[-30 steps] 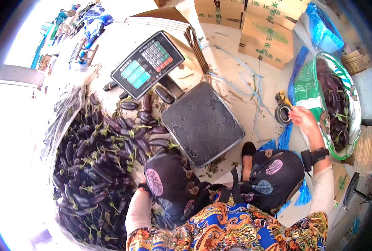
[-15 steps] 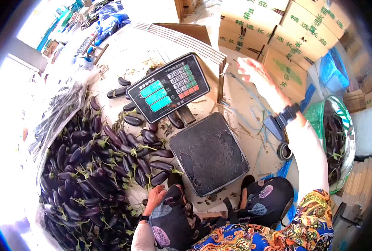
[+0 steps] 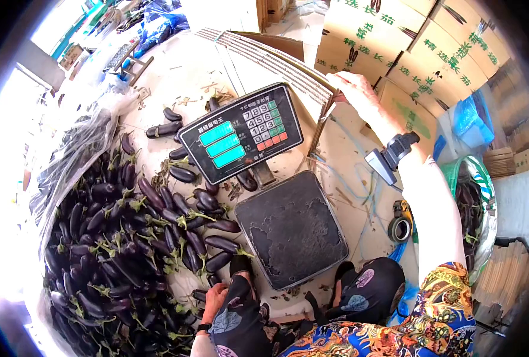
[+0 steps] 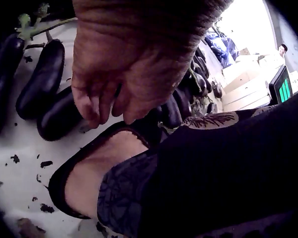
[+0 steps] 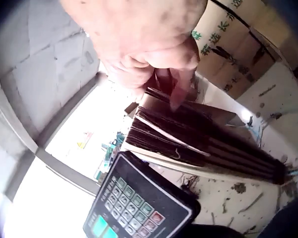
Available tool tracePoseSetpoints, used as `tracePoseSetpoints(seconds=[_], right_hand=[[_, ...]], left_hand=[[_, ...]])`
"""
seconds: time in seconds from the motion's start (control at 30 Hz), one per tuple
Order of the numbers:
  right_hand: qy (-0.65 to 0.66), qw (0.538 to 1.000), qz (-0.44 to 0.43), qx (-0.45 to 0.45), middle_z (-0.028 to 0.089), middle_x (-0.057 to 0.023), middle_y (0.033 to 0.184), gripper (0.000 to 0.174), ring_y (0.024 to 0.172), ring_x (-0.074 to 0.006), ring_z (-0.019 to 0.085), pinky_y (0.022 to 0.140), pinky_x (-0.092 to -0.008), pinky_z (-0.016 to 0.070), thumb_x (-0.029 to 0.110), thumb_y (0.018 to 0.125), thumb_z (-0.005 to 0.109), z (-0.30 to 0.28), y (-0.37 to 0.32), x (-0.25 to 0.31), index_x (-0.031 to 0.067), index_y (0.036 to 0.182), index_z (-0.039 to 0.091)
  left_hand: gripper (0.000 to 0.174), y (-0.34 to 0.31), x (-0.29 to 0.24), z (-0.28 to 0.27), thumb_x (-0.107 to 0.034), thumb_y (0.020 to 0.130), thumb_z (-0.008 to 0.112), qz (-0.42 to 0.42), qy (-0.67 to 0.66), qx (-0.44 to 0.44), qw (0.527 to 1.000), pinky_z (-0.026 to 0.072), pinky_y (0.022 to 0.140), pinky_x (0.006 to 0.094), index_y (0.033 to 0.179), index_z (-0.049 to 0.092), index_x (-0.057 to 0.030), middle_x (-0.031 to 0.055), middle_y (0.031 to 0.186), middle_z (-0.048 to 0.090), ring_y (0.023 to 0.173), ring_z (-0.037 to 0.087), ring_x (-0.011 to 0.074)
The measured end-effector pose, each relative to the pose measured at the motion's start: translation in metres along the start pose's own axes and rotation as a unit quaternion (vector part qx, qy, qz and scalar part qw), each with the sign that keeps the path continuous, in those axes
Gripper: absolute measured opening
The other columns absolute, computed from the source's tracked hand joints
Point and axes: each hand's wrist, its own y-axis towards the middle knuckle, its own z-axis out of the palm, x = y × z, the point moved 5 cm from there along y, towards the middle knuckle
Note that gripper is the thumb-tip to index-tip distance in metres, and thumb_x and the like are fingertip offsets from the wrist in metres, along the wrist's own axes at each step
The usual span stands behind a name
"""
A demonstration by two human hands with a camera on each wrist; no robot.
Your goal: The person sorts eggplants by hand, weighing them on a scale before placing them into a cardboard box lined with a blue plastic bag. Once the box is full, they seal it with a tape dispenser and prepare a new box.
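Observation:
At the near right corner of a bundle of flattened cardboard boxes (image 3: 276,58), my right hand (image 3: 359,96) grips the outermost cardboard. The right wrist view shows its fingers (image 5: 181,89) bent over the top edge of the cardboard sheets (image 5: 188,129). My left hand (image 3: 215,299) hangs beside the left knee with fingers loosely curled and holding nothing, also seen in the left wrist view above a shoe (image 4: 64,198). A few eggplants (image 4: 42,82) lie on the floor close to it. Between the hands stands a platform scale (image 3: 294,229) with a lit display panel (image 3: 240,134).
A large heap of eggplants (image 3: 109,238) covers the left floor beside clear plastic sheeting (image 3: 83,160). Printed cartons (image 3: 359,41) are stacked at back right. A tape dispenser (image 3: 400,225) lies by the right forearm, near an open green-and-white bag (image 3: 484,238) holding eggplants.
My right hand has moved from beside the tape dispenser, forward and left, to the flattened boxes and has taken hold of their edge. The left hand stays by the knee; the head view has shifted.

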Motion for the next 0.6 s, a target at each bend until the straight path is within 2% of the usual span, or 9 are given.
tracePoseSetpoints(seconds=[0.03, 0.07, 0.17, 0.2, 0.3, 0.5, 0.53, 0.57, 0.6], right_hand=[[-0.015, 1.000, -0.002, -0.027, 0.068, 0.0016, 0.097, 0.031, 0.085, -0.0067, 0.063, 0.071, -0.0261, 0.0538, 0.030, 0.097, 0.060, -0.003, 0.004, -0.006, 0.0043, 0.113, 0.067], [-0.144, 0.985, -0.088, -0.032, 0.070, -0.0060, 0.098, 0.025, 0.082, -0.0135, 0.067, 0.068, -0.0303, 0.0555, 0.021, 0.096, 0.060, -0.004, 0.008, -0.004, 0.0022, 0.110, 0.066], [-0.362, 0.900, -0.197, -0.141, 0.070, -0.0151, 0.099, 0.019, 0.078, -0.0227, 0.069, 0.067, -0.0330, 0.0555, 0.014, 0.095, 0.058, 0.010, -0.005, 0.030, 0.0016, 0.107, 0.066], [-0.375, 0.898, -0.182, -0.142, 0.067, -0.0203, 0.100, 0.019, 0.080, -0.0308, 0.068, 0.070, -0.0359, 0.0555, 0.009, 0.092, 0.057, 0.014, -0.006, 0.036, 0.0020, 0.108, 0.064], [-0.371, 0.859, -0.322, -0.146, 0.068, -0.0188, 0.100, 0.023, 0.084, -0.0319, 0.068, 0.073, -0.0373, 0.0555, 0.009, 0.091, 0.058, 0.019, -0.015, 0.041, 0.0028, 0.113, 0.062], [-0.454, 0.845, -0.282, -0.017, 0.066, -0.0211, 0.100, 0.037, 0.089, -0.0376, 0.066, 0.077, -0.0414, 0.0538, 0.008, 0.088, 0.057, 0.021, -0.018, 0.055, 0.0052, 0.125, 0.056], [-0.439, 0.856, -0.274, -0.005, 0.065, -0.0227, 0.092, 0.034, 0.084, -0.0385, 0.066, 0.074, -0.0438, 0.0539, 0.008, 0.085, 0.057, 0.016, -0.014, 0.045, 0.0052, 0.119, 0.057], [-0.420, 0.868, -0.265, 0.014, 0.064, -0.0243, 0.083, 0.030, 0.079, -0.0394, 0.066, 0.071, -0.0463, 0.0539, 0.008, 0.082, 0.058, 0.016, -0.011, 0.031, 0.0053, 0.112, 0.058], [-0.428, 0.874, -0.228, 0.029, 0.062, -0.0243, 0.079, 0.025, 0.076, -0.0404, 0.064, 0.067, -0.0467, 0.0516, 0.007, 0.081, 0.056, 0.019, -0.016, 0.030, 0.0042, 0.106, 0.056]], left_hand=[[0.030, 0.001, -0.006, -0.001, -0.018, 0.085, 0.064, 0.007, -0.007, 0.001, 1.000, 0.0542, 0.081, 0.0359, 0.108, 0.067, 0.0003, 0.0183, 0.095, 0.072, 0.090, 0.071, 0.0275], [0.030, 0.002, -0.012, -0.002, -0.018, 0.085, 0.063, 0.010, -0.001, -0.002, 1.000, 0.0541, 0.081, 0.0362, 0.109, 0.067, 0.0004, 0.0185, 0.095, 0.072, 0.090, 0.071, 0.0282], [0.029, 0.007, -0.039, 0.001, -0.017, 0.086, 0.062, 0.016, 0.015, -0.004, 1.000, 0.0540, 0.082, 0.0369, 0.109, 0.067, 0.0007, 0.0193, 0.096, 0.071, 0.092, 0.071, 0.0303], [0.030, 0.008, -0.044, 0.003, -0.017, 0.086, 0.061, 0.017, 0.019, -0.001, 1.000, 0.0539, 0.082, 0.0372, 0.109, 0.067, 0.0008, 0.0195, 0.096, 0.071, 0.092, 0.070, 0.0311], [0.032, 0.010, -0.037, 0.012, -0.021, 0.087, 0.062, -0.012, 0.023, 0.006, 1.000, 0.0538, 0.081, 0.0382, 0.110, 0.066, 0.0006, 0.0208, 0.096, 0.071, 0.093, 0.070, 0.0334], [0.036, 0.009, -0.035, 0.015, -0.030, 0.086, 0.064, 0.017, 0.065, -0.002, 0.998, 0.0536, 0.079, 0.0401, 0.110, 0.067, -0.0022, 0.0226, 0.094, 0.070, 0.092, 0.069, 0.0367], [0.033, 0.009, -0.041, 0.011, -0.030, 0.084, 0.064, 0.078, 0.068, -0.014, 0.995, 0.0529, 0.074, 0.0437, 0.103, 0.067, -0.0023, 0.0222, 0.090, 0.068, 0.088, 0.067, 0.0392], [0.030, 0.012, -0.037, 0.011, -0.028, 0.083, 0.063, 0.047, 0.098, -0.015, 0.994, 0.0509, 0.070, 0.0472, 0.097, 0.065, -0.0017, 0.0224, 0.086, 0.066, 0.083, 0.064, 0.0418], [0.030, 0.022, -0.025, 0.010, -0.029, 0.084, 0.064, 0.115, 0.076, -0.031, 0.990, 0.0491, 0.067, 0.0485, 0.098, 0.064, -0.0020, 0.0224, 0.084, 0.065, 0.081, 0.063, 0.0427]])
